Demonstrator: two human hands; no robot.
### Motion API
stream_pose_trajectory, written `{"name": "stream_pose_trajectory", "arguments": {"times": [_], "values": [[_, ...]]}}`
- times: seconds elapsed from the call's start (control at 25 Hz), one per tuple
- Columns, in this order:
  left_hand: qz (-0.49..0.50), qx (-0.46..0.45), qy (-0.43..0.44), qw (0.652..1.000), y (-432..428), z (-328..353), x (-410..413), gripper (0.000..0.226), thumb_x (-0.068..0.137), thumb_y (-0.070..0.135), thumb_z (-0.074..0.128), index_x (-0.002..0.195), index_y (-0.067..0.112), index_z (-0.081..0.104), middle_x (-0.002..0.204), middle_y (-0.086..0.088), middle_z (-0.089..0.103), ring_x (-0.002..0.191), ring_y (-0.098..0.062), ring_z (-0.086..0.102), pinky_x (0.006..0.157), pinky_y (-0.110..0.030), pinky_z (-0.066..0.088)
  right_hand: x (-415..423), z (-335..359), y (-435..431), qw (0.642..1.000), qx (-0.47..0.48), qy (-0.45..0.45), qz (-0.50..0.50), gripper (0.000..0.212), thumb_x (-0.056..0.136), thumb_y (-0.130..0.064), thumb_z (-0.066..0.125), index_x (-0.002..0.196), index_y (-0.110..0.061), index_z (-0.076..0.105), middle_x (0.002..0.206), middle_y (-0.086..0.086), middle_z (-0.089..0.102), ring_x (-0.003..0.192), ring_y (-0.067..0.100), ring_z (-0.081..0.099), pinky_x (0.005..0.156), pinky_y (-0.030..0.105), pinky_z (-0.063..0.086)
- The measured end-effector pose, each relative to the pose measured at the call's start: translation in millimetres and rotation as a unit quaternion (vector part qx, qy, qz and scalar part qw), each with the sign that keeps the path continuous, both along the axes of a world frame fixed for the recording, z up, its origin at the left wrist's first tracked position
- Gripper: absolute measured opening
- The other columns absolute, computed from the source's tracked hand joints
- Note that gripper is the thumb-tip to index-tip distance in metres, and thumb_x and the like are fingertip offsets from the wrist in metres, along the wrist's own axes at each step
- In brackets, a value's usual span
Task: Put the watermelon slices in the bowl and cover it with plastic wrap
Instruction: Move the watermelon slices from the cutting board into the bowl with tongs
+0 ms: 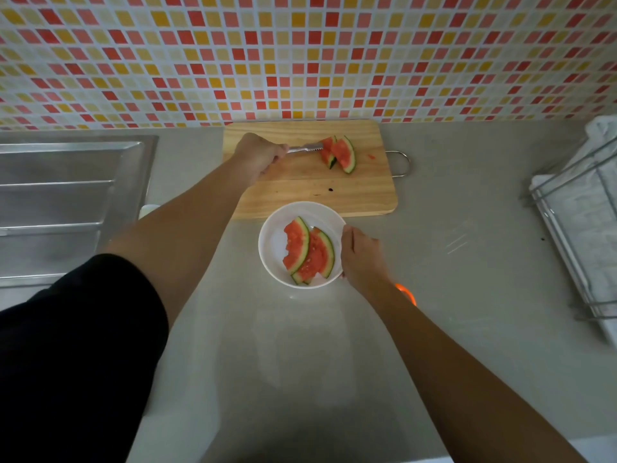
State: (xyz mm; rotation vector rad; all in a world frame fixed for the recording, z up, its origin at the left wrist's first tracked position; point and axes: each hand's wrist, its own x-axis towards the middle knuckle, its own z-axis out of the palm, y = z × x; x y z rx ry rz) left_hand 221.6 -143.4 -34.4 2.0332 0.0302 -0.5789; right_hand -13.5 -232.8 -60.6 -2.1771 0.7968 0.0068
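Observation:
A white bowl [274,242] stands on the grey counter just in front of a wooden cutting board [300,185]. Two watermelon slices [309,250] lie inside it. My right hand [359,255] grips the bowl's right rim. Two more slices [339,153] lean together at the back of the board. My left hand [258,155] holds metal tongs [305,148], and their tips touch the left one of those slices. No plastic wrap is visible.
A steel sink and drainboard [66,202] fill the left side. A wire rack with white cloth [581,228] stands at the right edge. An orange object [405,292] peeks out behind my right wrist. A tiled wall rises behind the board.

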Motion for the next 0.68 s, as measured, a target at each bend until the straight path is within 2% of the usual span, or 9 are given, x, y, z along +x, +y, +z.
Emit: {"name": "stream_pose_trajectory", "arguments": {"times": [0.12,0.32,0.4,0.52,0.68], "values": [[0.009,-0.013,0.008,1.0,8,-2,2,0.018,0.077,0.022,0.073,0.068,0.011,0.063,0.063,-0.002,0.055,0.047,-0.013,0.04,0.05,-0.024,0.038,1,0,0,1.0,-0.006,-0.002,0.003,0.044,0.1,-0.028,0.026,0.094,0.002,0.057,0.08,0.026,0.065,0.072,0.042,0.064,0.068,0.052,0.055],[0.02,-0.09,0.077,0.993,40,4,0,0.015,0.083,0.017,0.069,0.07,0.01,0.063,0.061,-0.001,0.05,0.04,-0.005,0.034,0.038,-0.016,0.026,-1,-1,0,1.0,-0.008,-0.007,0.005,0.044,0.1,-0.029,0.027,0.093,0.0,0.058,0.077,0.022,0.066,0.071,0.039,0.065,0.068,0.051,0.056],[0.005,-0.115,0.092,0.989,60,13,-3,0.016,0.084,0.017,0.067,0.072,0.008,0.063,0.062,-0.001,0.046,0.038,-0.003,0.029,0.037,-0.015,0.024,-1,-1,-1,1.0,0.0,-0.007,0.005,0.042,0.1,-0.029,0.027,0.09,-0.002,0.057,0.071,0.016,0.065,0.067,0.037,0.066,0.064,0.049,0.057],[-0.069,-0.122,0.121,0.983,89,29,-12,0.013,0.086,0.015,0.064,0.075,0.007,0.066,0.063,-0.001,0.046,0.039,-0.002,0.03,0.036,-0.012,0.025,-1,0,-1,1.0,0.025,-0.003,-0.01,0.039,0.099,-0.034,0.028,0.082,-0.01,0.055,0.063,0.006,0.06,0.056,0.027,0.067,0.057,0.043,0.059],[-0.192,-0.056,0.145,0.969,112,40,-44,0.014,0.083,0.011,0.066,0.072,0.006,0.073,0.056,0.001,0.051,0.04,-0.002,0.032,0.036,-0.012,0.025,-1,0,-1,0.999,0.035,-0.004,-0.014,0.04,0.098,-0.034,0.028,0.079,-0.011,0.054,0.061,0.001,0.058,0.059,0.027,0.067,0.056,0.043,0.059]]}}
